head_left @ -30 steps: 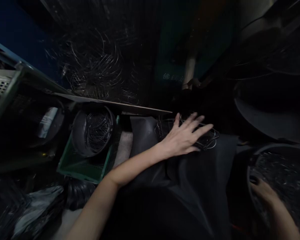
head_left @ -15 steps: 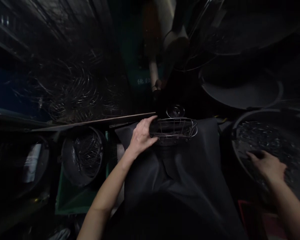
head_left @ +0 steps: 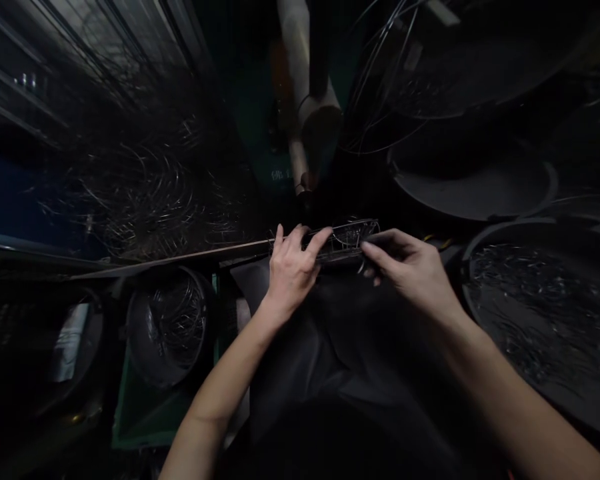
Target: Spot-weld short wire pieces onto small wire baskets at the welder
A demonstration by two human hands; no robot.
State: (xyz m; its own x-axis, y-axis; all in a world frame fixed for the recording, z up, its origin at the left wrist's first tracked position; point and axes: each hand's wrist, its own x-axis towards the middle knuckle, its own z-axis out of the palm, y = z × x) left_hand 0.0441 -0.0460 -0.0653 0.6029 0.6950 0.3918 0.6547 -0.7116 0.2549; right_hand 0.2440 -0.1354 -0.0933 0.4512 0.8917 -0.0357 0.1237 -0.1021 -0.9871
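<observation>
Item: small wire basket frame (head_left: 347, 239), thin metal rods, dim lighting; held at 12 o'clock from the person's lap, above a dark cloth (head_left: 360, 347) that covers the knees.

Left hand (head_left: 291, 273): fingers curled over the frame's left end, thumb beneath, clamped on it.

Right hand (head_left: 414, 270): fingertips pinching the frame's right end; whether anything small sits between the fingers cannot be told in this light.

Hands near together, one at each end of the frame, which lies roughly level and edge-on to the camera.

Surroundings, by clock face from the frame:
- 3 to 4 o'clock: large dark tub (head_left: 540, 313) holding many short loose wire pieces.
- 1 to 2 o'clock: shallow dark basin (head_left: 475, 193), loops of wire above it.
- 8 o'clock: round dark bucket (head_left: 167, 327) with coiled wire rings inside, standing in a green crate (head_left: 140, 413).
- 9 to 10 o'clock: narrow board (head_left: 180, 257) with a heap of tangled wire (head_left: 145, 187) behind it.
- 12 o'clock: pale upright post (head_left: 300, 87), partly hidden.

Progress, as judged: frame is taken up and gripped at both ends; rods look mostly assembled, though joints are too dark to check. The full tub and bucket suggest plenty of stock left to work
</observation>
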